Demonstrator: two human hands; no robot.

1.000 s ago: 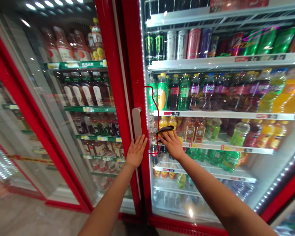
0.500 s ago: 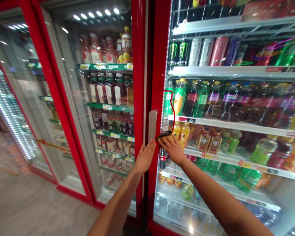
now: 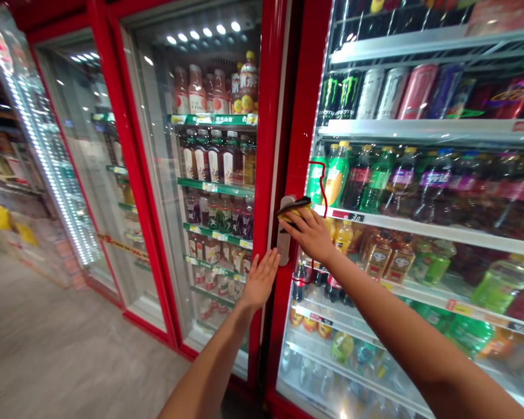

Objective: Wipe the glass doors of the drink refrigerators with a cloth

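Note:
My right hand (image 3: pixel 313 237) holds a folded yellow-and-black cloth (image 3: pixel 295 205) against the upper part of the grey door handle (image 3: pixel 283 253). Its fingers bend over the cloth, and part of the handle is hidden behind it. Lower down and to the left, my left hand (image 3: pixel 261 281) lies with fingers outstretched near the handle's bottom end, at the red door frame (image 3: pixel 303 116). Nothing is in that hand. Behind the glass to the right, several soda bottles (image 3: pixel 379 180) stand on a white shelf.
Energy drink cans (image 3: pixel 371 93) fill a higher shelf in the right cooler. The neighbouring cooler on the left holds dark bottles (image 3: pixel 216 154) behind its shut glass door. Further left is a strip of bright lights (image 3: pixel 48 151). Grey floor (image 3: pixel 82 349) runs along the coolers' base.
My right hand has moved up with the cloth, from beside the handle's lower end to its upper part. My left hand stays low. The view has shifted left.

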